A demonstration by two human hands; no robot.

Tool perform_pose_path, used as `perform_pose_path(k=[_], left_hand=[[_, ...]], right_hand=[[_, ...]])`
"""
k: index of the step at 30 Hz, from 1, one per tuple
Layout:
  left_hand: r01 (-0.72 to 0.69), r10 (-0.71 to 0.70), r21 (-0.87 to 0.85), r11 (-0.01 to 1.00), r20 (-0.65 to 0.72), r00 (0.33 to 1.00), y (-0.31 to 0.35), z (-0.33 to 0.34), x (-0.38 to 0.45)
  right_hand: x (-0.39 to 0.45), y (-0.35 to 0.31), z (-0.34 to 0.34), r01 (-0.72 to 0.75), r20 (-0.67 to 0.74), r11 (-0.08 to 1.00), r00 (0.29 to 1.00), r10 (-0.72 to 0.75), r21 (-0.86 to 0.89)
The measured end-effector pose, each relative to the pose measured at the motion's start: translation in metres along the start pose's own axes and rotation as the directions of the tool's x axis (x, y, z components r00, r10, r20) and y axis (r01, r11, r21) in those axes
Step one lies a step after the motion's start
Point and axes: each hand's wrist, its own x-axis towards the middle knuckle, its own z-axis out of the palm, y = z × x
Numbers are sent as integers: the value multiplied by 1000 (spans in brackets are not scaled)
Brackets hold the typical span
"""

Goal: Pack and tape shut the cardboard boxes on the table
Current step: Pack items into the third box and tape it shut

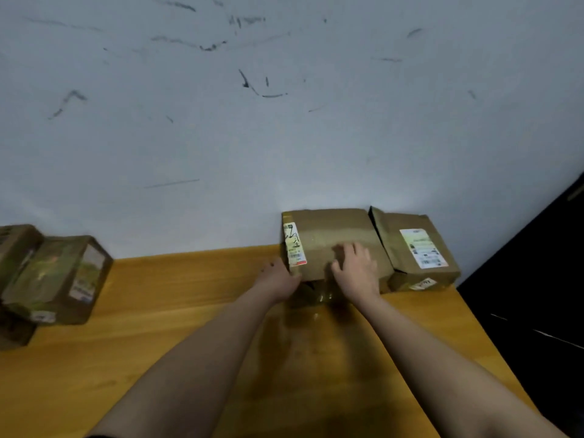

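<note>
A brown cardboard box (331, 235) with a white and red label on its left end stands against the wall at the far edge of the wooden table (177, 311). My left hand (279, 279) holds the box's near left corner, fingers hidden behind its edge. My right hand (357, 267) lies on top of the box, fingers spread and pressing on the lid. A shiny strip of clear tape (316, 300) hangs down the box's near side between my wrists. No tape roll is in view.
A second brown box (414, 251) with a white shipping label stands right beside the first one, near the table's right edge. At the far left lie two or three taped boxes (60, 279) stacked together. A marked grey wall rises behind the table.
</note>
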Motion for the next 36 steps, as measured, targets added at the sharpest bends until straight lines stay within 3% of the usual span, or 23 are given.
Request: perform_pose_path(k=[3, 5, 8, 11, 15, 19, 23, 29, 32, 36], left_hand=[[80, -85, -158, 984, -26, 996, 29, 20, 8], [177, -214, -331, 927, -80, 974, 40, 31, 14], [287, -453, -635, 717, -111, 885, 51, 47, 17], [354, -588, -814, 461, 18, 808, 56, 64, 16], [382, -538, -896, 226, 212, 816, 59, 88, 30], [414, -401, -907, 72, 354, 845, 69, 94, 34], [422, -348, -906, 32, 385, 855, 75, 106, 40], [331, -366, -944, -20, 315, 876, 71, 104, 38], [277, -359, -960, 52, 241, 902, 57, 96, 30], [222, -335, -965, 140, 165, 928, 21, 72, 6]], right_hand=[[20, 37, -18, -62, 57, 998, 996, 63, -16], [33, 55, -23, -103, 112, 995, 989, 102, 3], [51, 75, -26, -132, 189, 991, 973, 131, -5], [63, 82, -24, -147, 225, 989, 964, 142, 6], [70, 84, -16, -142, 235, 990, 962, 138, -1], [72, 87, -8, -135, 151, 991, 979, 133, 2], [72, 85, -3, -179, 114, 983, 978, 173, 40], [68, 76, 2, -219, 46, 963, 976, 214, 157], [60, 65, 3, -219, 39, 950, 976, 216, 224], [43, 46, 8, -256, 78, 815, 964, 253, 521]])
